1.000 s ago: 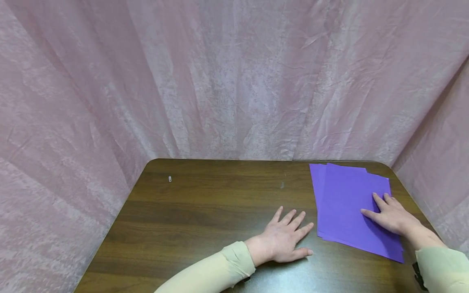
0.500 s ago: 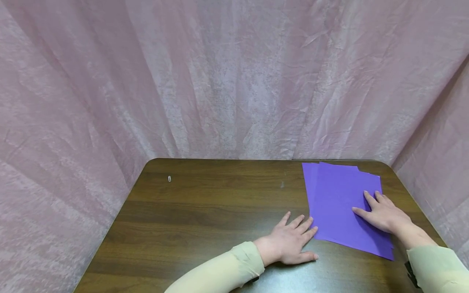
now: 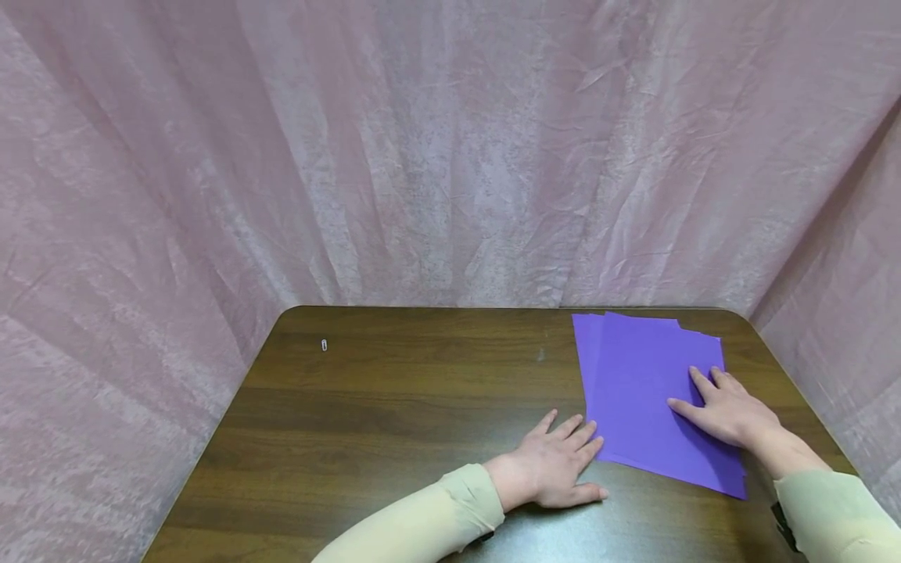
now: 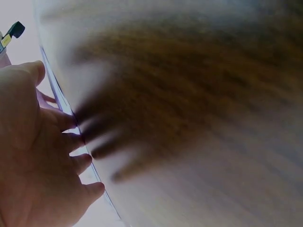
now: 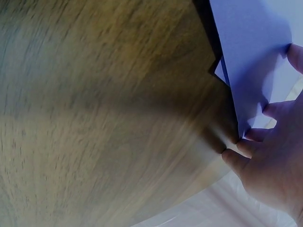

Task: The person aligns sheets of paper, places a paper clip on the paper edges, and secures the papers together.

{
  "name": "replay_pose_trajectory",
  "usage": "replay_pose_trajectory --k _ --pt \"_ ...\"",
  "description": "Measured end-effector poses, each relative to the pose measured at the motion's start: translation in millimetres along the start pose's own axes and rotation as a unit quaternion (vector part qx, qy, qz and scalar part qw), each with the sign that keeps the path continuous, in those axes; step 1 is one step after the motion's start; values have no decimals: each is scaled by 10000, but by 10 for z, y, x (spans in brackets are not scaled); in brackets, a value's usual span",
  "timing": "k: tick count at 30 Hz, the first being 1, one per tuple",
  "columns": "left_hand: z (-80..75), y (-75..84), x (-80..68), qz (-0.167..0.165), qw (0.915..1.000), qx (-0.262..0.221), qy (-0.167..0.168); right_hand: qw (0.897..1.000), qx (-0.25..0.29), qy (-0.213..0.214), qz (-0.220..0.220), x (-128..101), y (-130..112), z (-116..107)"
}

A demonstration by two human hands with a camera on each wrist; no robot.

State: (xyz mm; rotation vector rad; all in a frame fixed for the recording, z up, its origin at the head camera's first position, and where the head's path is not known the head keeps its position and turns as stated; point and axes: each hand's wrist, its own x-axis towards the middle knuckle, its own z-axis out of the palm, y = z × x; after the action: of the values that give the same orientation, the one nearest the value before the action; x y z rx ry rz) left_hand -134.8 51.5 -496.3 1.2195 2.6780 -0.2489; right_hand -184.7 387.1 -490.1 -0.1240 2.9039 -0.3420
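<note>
The purple paper sheets (image 3: 644, 391) lie in a loose, slightly fanned stack at the far right of the dark wooden worktop (image 3: 394, 407), their corners not squared up. They look thin, light and limp, likely to slide easily on the smooth wood and to crease if pinched hard, so a flat palm on top for dragging, or a lift at a free edge or corner, seems the safest hold. The right hand (image 3: 725, 410) rests on the stack with fingers straight and spread, pressing rather than gripping. The left hand (image 3: 559, 465) lies flat on the wood, fingers relaxed and extended, its fingertips right at the near left edge of the stack. A small paper clip (image 3: 324, 345) sits well apart near the far left corner. Compared with a second ago, the stack has slid leftward under the right hand, closing the gap to the left hand, which has itself shifted slightly right.
</note>
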Motion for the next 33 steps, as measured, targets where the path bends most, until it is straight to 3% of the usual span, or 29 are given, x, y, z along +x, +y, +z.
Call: replay_pose_trajectory --k 20,33 --pt "27 -102 -200 21 10000 -52 -33 9993 -205 253 -157 40 -161 38" --pt "62 -217 -416 124 9997 -156 102 9968 60 399 -686 82 -133 71"
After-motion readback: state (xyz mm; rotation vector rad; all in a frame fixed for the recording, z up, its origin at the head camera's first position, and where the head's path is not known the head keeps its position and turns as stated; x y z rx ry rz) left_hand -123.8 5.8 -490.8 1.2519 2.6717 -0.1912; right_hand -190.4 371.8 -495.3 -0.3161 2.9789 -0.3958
